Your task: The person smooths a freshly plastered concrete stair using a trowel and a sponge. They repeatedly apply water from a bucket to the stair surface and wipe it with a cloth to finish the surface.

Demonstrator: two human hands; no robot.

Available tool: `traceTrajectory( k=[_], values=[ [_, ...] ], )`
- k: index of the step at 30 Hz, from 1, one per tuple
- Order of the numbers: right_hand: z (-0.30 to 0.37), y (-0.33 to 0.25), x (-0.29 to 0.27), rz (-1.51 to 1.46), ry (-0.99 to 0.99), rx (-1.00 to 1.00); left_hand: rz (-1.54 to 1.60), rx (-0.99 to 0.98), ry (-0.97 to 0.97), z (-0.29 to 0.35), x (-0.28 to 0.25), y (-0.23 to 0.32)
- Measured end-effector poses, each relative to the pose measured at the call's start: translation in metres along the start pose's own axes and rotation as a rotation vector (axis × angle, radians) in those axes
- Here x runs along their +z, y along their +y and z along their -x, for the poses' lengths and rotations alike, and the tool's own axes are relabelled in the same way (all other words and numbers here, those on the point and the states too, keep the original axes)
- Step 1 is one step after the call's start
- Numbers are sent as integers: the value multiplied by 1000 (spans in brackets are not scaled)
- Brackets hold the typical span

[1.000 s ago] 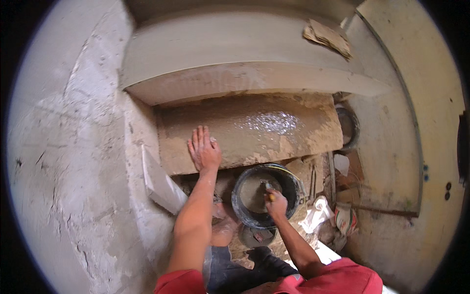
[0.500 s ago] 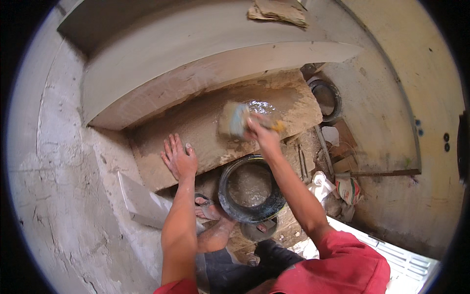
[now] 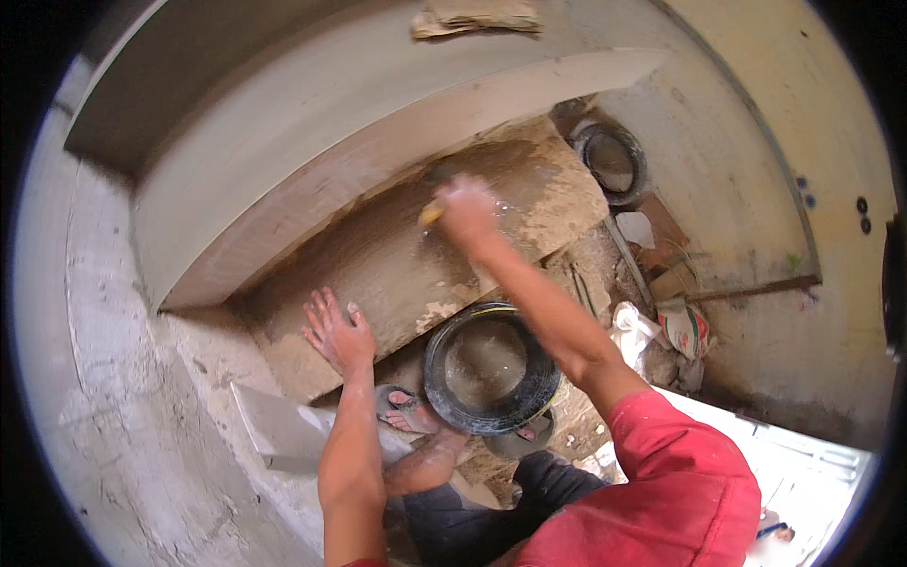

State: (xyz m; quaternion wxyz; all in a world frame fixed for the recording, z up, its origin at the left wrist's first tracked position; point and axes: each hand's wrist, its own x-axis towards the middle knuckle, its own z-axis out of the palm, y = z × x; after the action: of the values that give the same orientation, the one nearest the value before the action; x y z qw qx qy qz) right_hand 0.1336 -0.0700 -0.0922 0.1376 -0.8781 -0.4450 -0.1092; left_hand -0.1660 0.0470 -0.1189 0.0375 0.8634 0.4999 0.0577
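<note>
Dusty, my left hand (image 3: pixel 338 333) lies flat with fingers spread on the front left part of a rough concrete step (image 3: pixel 321 269). My right hand (image 3: pixel 467 210), smeared by motion, is closed around a wide brush (image 3: pixel 431 214) above the step's wet middle. Its yellow handle pokes out left of my fist; the bristle end is mostly hidden behind the hand. Water glints on the step beside it. Just in front of the step, between my forearms, stands a round black tub (image 3: pixel 440 383) holding murky grey liquid.
A smaller black tub (image 3: pixel 635 170) sits past the step's right end. Near it are a white and green bag (image 3: pixel 682 326), rods and debris. Folded brown paper (image 3: pixel 477 17) lies on the higher ledge. A pale slab (image 3: pixel 274 425) leans at the left wall. My feet are beside the tub.
My right hand has swung the brush left and back, its handle now pointing left instead of right. The left hand stays flat on the step. The view has shifted slightly.
</note>
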Motion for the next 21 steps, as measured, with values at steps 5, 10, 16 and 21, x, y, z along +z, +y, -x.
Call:
traceTrajectory(
  k=[5,10,16,21],
  values=[
    [9,-44,-22,-546,-41,77,6,21,4,-1,1,0],
    [21,111,-61,-1066,134,834,3,27,33,1,7,-5],
    [133,164,-120,-742,385,620,-8,24,40,2,8,-3],
    [276,18,-76,-916,-41,414,-58,30,41,-1,10,-3]
  ],
)
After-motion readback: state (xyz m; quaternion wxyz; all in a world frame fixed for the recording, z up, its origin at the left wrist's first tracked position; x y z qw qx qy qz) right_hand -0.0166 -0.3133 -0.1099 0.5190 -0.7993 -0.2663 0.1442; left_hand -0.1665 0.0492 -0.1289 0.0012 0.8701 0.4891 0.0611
